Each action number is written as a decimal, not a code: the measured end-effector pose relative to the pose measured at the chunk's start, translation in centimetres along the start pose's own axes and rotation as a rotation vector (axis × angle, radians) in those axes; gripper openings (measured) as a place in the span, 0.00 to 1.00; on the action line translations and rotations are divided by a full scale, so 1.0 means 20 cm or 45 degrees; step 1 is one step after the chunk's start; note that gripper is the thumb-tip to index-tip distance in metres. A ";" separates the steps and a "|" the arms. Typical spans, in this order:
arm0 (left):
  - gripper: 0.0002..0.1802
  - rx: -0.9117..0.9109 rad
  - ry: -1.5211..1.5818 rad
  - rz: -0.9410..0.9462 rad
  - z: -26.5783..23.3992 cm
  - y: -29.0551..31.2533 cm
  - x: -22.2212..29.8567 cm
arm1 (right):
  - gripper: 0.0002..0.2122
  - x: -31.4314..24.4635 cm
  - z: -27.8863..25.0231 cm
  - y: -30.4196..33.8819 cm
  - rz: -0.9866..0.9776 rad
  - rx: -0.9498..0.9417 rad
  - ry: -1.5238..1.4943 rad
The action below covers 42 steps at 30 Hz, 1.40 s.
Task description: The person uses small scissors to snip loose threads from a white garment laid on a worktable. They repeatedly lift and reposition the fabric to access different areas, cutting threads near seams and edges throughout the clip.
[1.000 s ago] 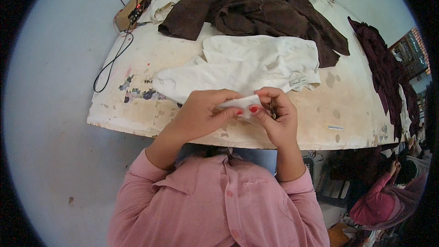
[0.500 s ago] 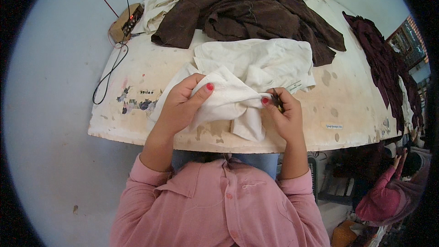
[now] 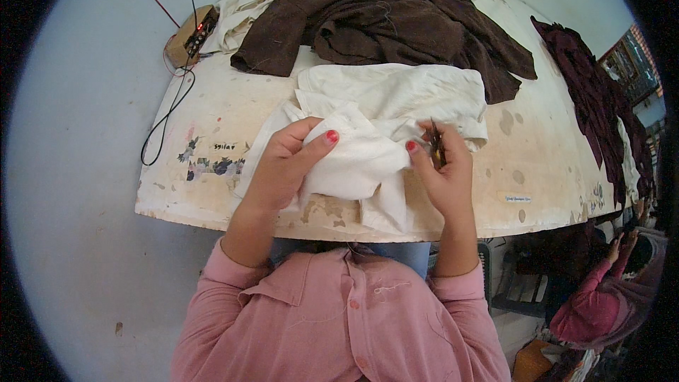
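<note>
A white garment (image 3: pixel 353 170) lies bunched near the table's front edge, partly lifted in my hands. My left hand (image 3: pixel 286 159) pinches a fold of it, thumb on top and fingers underneath. At the garment's right side is my right hand (image 3: pixel 447 163), with small dark thread snips (image 3: pixel 437 143) tucked in it, their points facing away from me. My right thumb and fingertips stand apart at the edge of the cloth; whether they touch it I cannot tell.
Beyond the garment a dark brown garment (image 3: pixel 375 21) is heaped on the stained table (image 3: pixel 544 170). Dark maroon cloth (image 3: pixel 576 92) hangs over the right side. A wooden box with cables (image 3: pixel 191 35) sits at the far left edge. Another person (image 3: pixel 594 304) is at lower right.
My right thumb and fingers have parted from the twisted pinch of cloth, which has spread out. The snips now point more upright. My left hand keeps its fold, shifted slightly right.
</note>
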<state>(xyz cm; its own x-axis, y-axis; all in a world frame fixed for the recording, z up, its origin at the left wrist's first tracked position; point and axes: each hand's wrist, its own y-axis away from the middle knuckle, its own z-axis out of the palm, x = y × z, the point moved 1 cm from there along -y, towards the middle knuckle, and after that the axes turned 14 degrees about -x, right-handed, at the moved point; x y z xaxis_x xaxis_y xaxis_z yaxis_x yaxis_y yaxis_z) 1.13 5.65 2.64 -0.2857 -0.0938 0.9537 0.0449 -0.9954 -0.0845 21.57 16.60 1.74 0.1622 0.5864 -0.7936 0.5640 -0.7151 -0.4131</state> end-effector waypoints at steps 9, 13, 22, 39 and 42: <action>0.14 -0.057 -0.107 0.167 0.05 0.00 -0.07 | 0.22 -0.25 0.16 -0.05 -0.344 -0.086 0.191; 0.13 -0.096 -0.336 0.315 0.03 0.01 -0.09 | 0.21 -0.21 0.21 -0.07 -0.455 -0.051 0.320; 0.13 -0.046 -0.475 0.216 0.05 0.01 -0.07 | 0.08 -0.12 0.11 -0.06 0.147 -0.414 -1.157; 0.17 0.118 0.318 -0.005 0.02 -0.01 -0.04 | 0.07 0.15 -0.54 0.20 -0.637 -0.520 -1.158; 0.18 0.155 0.169 0.010 -0.01 0.00 -0.02 | 0.07 0.25 -0.74 0.23 0.051 0.463 -0.655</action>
<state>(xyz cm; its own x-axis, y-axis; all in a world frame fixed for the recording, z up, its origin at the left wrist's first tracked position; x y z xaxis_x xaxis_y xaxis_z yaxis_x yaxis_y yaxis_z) 1.04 5.69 2.18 -0.4084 -0.1113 0.9060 0.1609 -0.9858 -0.0486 36.95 22.00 2.48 -0.2835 0.3634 -0.8875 0.2396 -0.8692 -0.4325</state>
